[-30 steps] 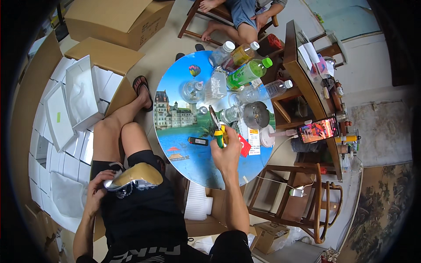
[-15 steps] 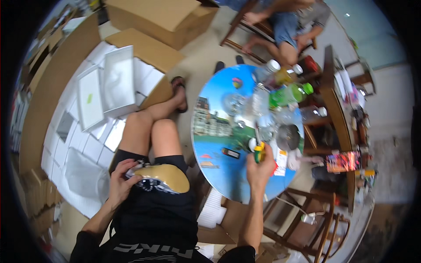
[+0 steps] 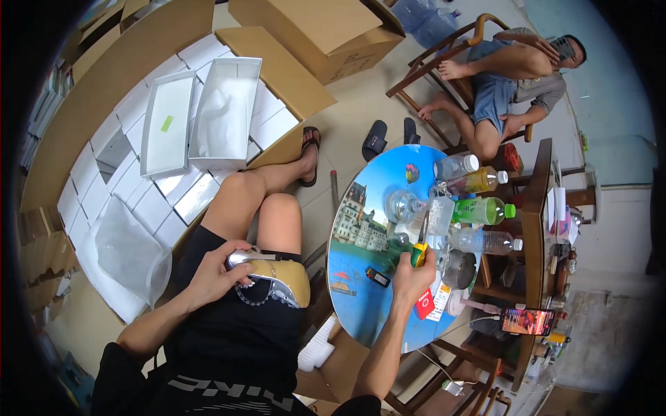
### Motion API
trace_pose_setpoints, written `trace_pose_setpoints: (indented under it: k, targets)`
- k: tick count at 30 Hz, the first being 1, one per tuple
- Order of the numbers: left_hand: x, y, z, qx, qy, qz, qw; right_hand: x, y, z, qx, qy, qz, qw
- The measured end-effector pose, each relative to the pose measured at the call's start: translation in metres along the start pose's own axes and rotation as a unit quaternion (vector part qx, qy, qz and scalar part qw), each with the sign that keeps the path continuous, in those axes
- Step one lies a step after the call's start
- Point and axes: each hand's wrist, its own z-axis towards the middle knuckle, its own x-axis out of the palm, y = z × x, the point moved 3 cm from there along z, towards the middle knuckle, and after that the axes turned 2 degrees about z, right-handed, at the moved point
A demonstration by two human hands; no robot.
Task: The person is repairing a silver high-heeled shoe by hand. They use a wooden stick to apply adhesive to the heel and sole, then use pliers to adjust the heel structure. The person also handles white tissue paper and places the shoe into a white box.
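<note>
My left hand [image 3: 216,279] is closed around the silvery end of a sandal [image 3: 283,277], which lies over my lap. The sandal shows a tan sole and clear or silver straps edged with small sparkling beads. Over the round table, my right hand [image 3: 414,279] grips a screwdriver [image 3: 420,254] by its yellow and green handle, its metal shaft pointing away from me. Beneath and beside that hand lie a black lighter-like item [image 3: 378,277] and a red card or packet [image 3: 424,304]. My right fingers partly hide the handle.
The round table [image 3: 357,305] carries several bottles, among them a green bottle [image 3: 482,211], and a dark ashtray-like bowl [image 3: 459,269]. A lit phone [image 3: 527,322] is on a stand at right. An opened white box [image 3: 229,114] rests on a carton of white boxes. Another person [image 3: 496,104] sits opposite.
The view has swung, so the scene sits differently in the picture. My left hand has shifted its grip on the sandal, and its silvery end now shows. The screwdriver remains in my right hand.
</note>
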Motion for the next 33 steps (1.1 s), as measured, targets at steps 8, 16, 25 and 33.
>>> trace_pose_setpoints:
  k: [8,16,25,33]
  targets:
    - [-0.003,0.002,0.021,0.033,0.001,-0.031,0.999,0.000,0.011,0.007,0.005,0.003,-0.056,0.998]
    - [-0.016,-0.042,-0.008,0.276,0.050,0.248,0.927,-0.003,-0.005,0.002,-0.016,0.015,0.027,0.999]
    - [-0.045,-0.027,-0.003,0.088,0.061,0.002,0.994,-0.009,0.002,-0.005,-0.019,0.026,0.078,0.996]
    - [-0.031,-0.004,0.015,0.009,0.006,-0.108,0.994,-0.010,-0.016,0.005,-0.040,0.017,0.028,0.999]
